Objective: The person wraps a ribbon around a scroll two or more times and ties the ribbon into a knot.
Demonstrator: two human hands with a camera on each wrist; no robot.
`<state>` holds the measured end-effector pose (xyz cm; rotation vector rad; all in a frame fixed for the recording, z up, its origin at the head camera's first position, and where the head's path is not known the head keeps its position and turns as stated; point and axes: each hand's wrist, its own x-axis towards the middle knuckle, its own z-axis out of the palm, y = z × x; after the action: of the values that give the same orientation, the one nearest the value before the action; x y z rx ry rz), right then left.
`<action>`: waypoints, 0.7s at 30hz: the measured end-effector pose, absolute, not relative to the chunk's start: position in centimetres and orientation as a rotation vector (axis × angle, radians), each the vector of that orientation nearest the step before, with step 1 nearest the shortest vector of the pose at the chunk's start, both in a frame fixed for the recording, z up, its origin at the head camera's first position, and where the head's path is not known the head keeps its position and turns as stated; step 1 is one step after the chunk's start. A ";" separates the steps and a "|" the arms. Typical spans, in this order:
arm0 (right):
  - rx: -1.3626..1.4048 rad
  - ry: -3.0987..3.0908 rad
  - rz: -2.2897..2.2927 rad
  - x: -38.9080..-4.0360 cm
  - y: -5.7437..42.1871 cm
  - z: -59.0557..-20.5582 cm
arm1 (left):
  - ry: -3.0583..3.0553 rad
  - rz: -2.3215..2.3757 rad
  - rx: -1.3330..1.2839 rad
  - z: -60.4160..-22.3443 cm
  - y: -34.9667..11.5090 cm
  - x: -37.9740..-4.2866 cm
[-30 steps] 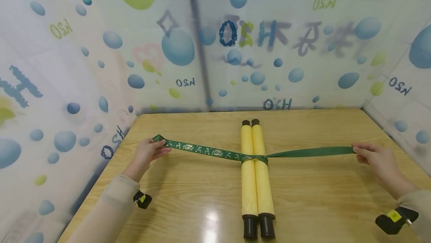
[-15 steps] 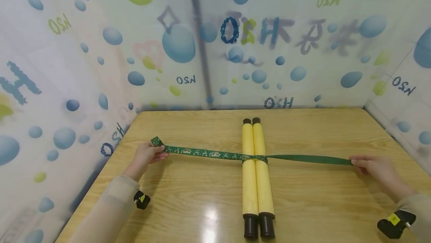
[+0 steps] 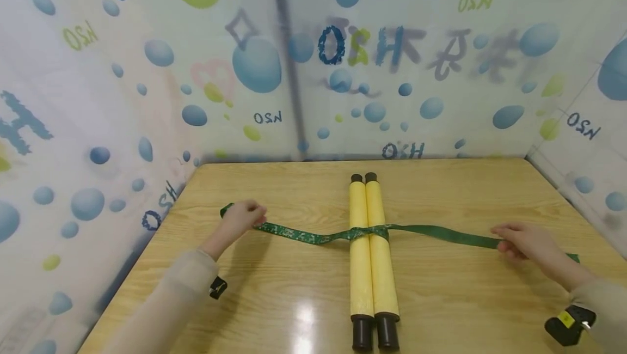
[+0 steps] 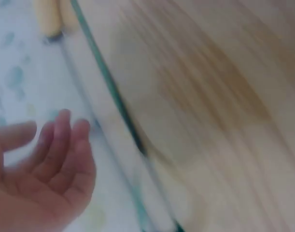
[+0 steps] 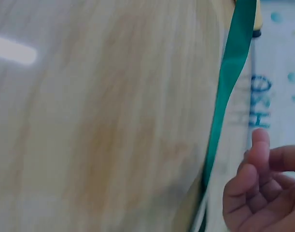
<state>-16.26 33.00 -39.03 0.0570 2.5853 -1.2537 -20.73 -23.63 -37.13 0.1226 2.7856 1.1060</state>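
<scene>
Two yellow rolls with dark end caps, which look like rolled scrolls (image 3: 361, 272), lie side by side on the table. A green ribbon (image 3: 441, 232), printed on one face, crosses over itself around their middle, and its two ends run out left and right. My left hand (image 3: 238, 222) hovers by the left end with fingers relaxed; the left wrist view shows a gap between the hand (image 4: 55, 179) and the ribbon (image 4: 108, 79). Near the right end is my right hand (image 3: 531, 242), fingers loosely bent. In the right wrist view the ribbon (image 5: 231, 72) runs beside that hand, apart from it.
The wooden table (image 3: 274, 179) ends at a patterned curtain (image 3: 313, 98) at the back, with more of it along both sides. Each wrist wears a small black device (image 3: 568, 324). A bright light reflection lies on the table's front part.
Both hands have let go of the ribbon ends and moved slightly inward. The ribbon, taut before, now hangs slack and wavy on both sides. The rolls have stayed put.
</scene>
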 end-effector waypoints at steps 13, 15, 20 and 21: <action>-0.775 2.939 -0.799 -19.2 19.4 -38.6 | 2.346 0.957 0.752 -39.0 -11.3 -22.5; -0.799 2.948 -0.757 -19.4 19.0 -38.8 | 2.350 0.935 0.748 -39.2 -11.0 -22.5; -0.778 2.975 -0.720 -19.7 19.2 -39.5 | 2.341 0.920 0.742 -39.0 -11.7 -22.6; -0.762 2.985 -0.715 -19.8 19.4 -39.6 | 2.335 0.917 0.741 -38.8 -11.9 -22.6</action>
<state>-19.78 19.36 -39.58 -0.7619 2.9851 -0.7149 -22.58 -11.93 -38.76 0.7406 2.3347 0.9169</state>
